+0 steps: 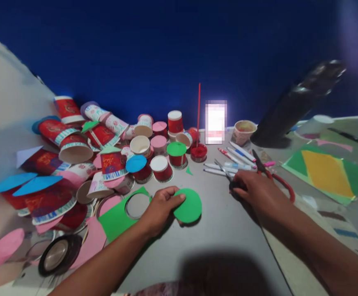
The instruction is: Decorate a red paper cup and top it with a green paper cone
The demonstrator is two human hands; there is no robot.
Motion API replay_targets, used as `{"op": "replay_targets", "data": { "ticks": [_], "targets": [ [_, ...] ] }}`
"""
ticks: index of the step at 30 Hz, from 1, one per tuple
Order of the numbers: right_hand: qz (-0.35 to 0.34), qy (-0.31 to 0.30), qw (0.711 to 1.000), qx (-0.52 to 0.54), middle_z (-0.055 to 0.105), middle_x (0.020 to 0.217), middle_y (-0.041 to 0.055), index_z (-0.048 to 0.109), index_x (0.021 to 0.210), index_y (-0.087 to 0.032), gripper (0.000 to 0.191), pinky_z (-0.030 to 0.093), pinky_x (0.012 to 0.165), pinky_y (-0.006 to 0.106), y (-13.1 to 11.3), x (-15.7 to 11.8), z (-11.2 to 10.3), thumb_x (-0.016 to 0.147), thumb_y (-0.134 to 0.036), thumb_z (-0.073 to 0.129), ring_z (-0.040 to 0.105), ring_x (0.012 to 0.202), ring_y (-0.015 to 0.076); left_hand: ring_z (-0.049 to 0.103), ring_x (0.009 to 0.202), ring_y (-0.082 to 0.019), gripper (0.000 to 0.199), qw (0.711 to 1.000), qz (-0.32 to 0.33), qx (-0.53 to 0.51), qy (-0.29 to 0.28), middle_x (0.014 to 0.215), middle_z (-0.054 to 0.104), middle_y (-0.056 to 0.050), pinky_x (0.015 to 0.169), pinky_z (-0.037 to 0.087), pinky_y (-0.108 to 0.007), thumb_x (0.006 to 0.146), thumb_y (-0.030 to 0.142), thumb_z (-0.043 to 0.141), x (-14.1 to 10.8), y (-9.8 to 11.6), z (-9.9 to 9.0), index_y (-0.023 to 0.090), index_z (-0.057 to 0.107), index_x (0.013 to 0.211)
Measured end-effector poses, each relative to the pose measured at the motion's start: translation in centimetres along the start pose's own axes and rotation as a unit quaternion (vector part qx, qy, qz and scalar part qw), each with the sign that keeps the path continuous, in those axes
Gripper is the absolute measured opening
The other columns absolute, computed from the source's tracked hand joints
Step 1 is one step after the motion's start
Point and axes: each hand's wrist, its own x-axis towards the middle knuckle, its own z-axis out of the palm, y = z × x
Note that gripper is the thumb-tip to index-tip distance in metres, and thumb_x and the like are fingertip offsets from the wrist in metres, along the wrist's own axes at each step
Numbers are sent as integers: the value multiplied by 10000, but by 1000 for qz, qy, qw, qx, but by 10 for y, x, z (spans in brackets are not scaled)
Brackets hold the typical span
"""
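Note:
My left hand (166, 205) pinches a round green paper disc (189, 206) by its left edge, thumb on top, over the grey table (219, 230). A green paper sheet (115, 222) with a round hole lies beside my left wrist. At the right, my right hand (243, 185) is closed around the dark handles of small scissors (224, 169), whose blades point up and left over the pens. Scissors with red handles (282, 185) lie just behind my right wrist.
Several decorated paper cups (71, 148) crowd the left side. Markers (237, 158), a red holder with an upright stick (198, 152), a paper cup (243, 129) and a dark wrapped roll (286, 111) stand or lie behind. Green-yellow sheets (327, 172) lie right.

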Motion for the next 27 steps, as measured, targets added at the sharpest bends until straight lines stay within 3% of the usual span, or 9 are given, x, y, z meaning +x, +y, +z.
{"op": "replay_targets", "data": {
  "ticks": [3,7,11,12,15,18,22,25,27],
  "targets": [
    [-23,16,999,16,728,955,103,686,998,-197,157,440,721,364,1,-4,-2,896,-279,600,678,867,294,591,464,-136,416,1000,-17,-19,-5,578,629,3,438,496,-257,750,491,851,2,0,1,141,626,768],
    [-51,86,986,136,735,953,104,711,979,-197,252,473,720,379,-24,-18,-2,930,-367,532,675,835,270,602,529,-131,448,999,4,-31,10,624,645,-1,534,532,-277,704,500,891,1,-1,4,137,638,770],
    [-69,-66,934,345,681,741,-3,694,1149,-212,356,468,532,289,-56,-32,9,877,-439,661,613,602,179,548,583,-102,425,999,37,6,13,649,620,5,586,456,-244,720,488,878,-5,-4,10,129,652,743],
    [-81,-73,929,353,653,681,-16,712,1028,-220,248,458,510,282,-59,-34,13,897,-420,648,600,573,172,519,588,-95,409,999,45,30,7,647,604,9,576,418,-232,739,480,863,-8,-5,11,128,654,734],
    [-176,44,934,306,671,698,-2,671,809,-235,195,495,571,295,-58,-36,22,968,-312,589,633,623,172,462,592,-92,323,993,65,101,-18,644,569,14,550,349,-223,801,433,803,-15,-5,14,134,684,785],
    [-283,213,912,209,736,892,30,690,987,-261,110,538,710,329,-44,-34,24,965,-194,605,688,793,198,532,679,-118,194,980,127,151,5,779,634,-18,638,438,-246,823,318,765,-19,-3,14,157,713,918],
    [-335,289,890,114,745,961,52,698,1102,-281,177,537,706,345,-32,-29,26,963,-193,632,678,813,218,626,959,-199,365,924,280,261,27,1123,638,-93,845,539,-324,811,210,761,-16,-6,8,211,681,1168],
    [-345,276,893,87,752,956,53,721,1076,-265,178,523,698,337,-34,-29,31,971,-168,614,660,797,209,574,1191,-282,438,855,365,368,-1,1276,582,-138,1015,512,-436,811,160,740,-11,-15,3,234,663,1236],
    [-348,254,900,68,761,941,51,745,1049,-259,195,511,692,326,-38,-32,33,975,-151,600,646,779,196,552,1217,-294,390,833,379,402,-12,1290,575,-137,1050,486,-473,819,122,700,-10,-20,3,243,684,1190]
  ]
}}
